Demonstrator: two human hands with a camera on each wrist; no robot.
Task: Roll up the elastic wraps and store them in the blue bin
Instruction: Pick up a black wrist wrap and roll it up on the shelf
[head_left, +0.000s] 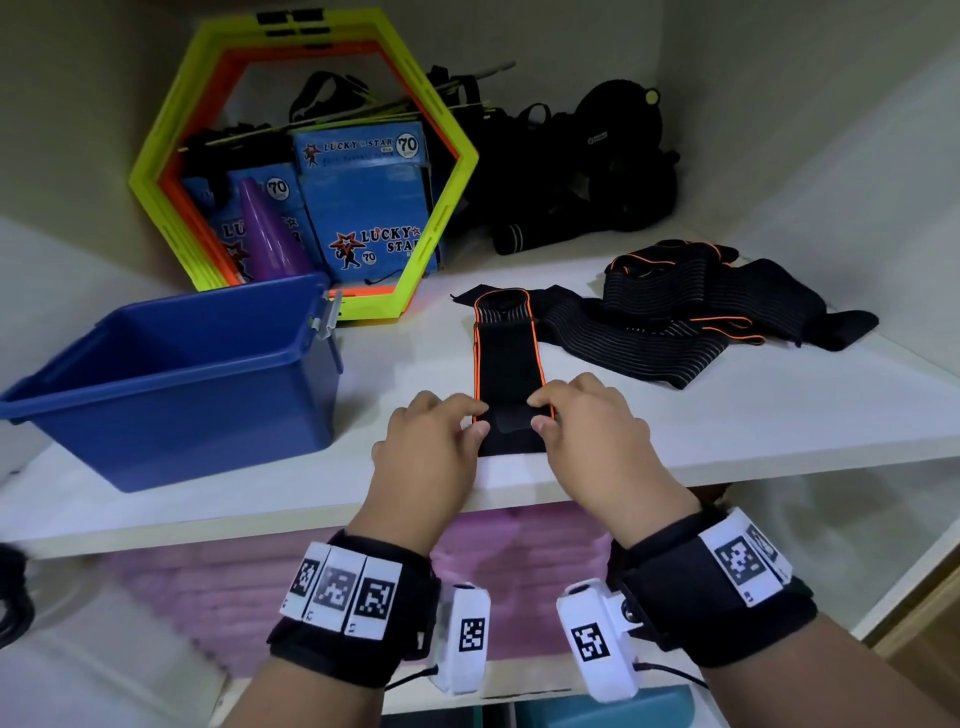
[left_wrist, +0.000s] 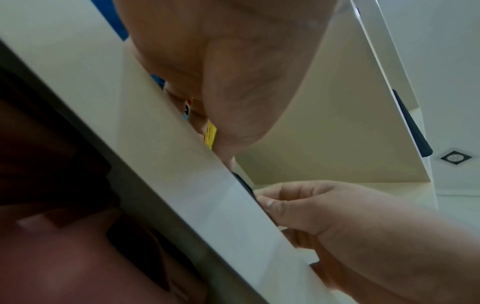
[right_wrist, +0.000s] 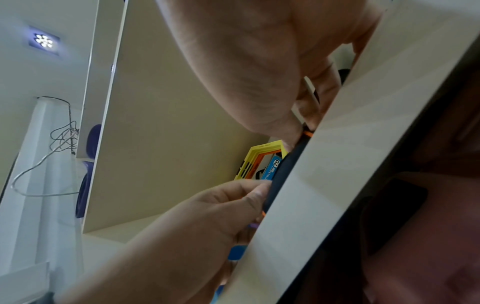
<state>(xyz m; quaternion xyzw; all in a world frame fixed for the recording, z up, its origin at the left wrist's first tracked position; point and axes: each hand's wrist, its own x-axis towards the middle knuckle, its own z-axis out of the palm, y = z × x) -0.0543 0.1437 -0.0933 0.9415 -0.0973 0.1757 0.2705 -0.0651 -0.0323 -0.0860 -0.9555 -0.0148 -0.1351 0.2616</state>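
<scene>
- Readable print: "LUCKY STAR" and "70" on blue boxes at the shelf back, behind a yellow-green hexagon frame.
- I see a black, orange-edged elastic wrap flat at the shelf's front edge, far end curled.
- My left hand and right hand pinch its near end.
- Blue bin at front left; more wraps piled right.

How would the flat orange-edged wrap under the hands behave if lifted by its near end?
The orange-edged wrap probably droops limply: it lies flat on the shelf, like the crumpled wraps beside it. It seems light and unlikely to slide or roll.
</scene>
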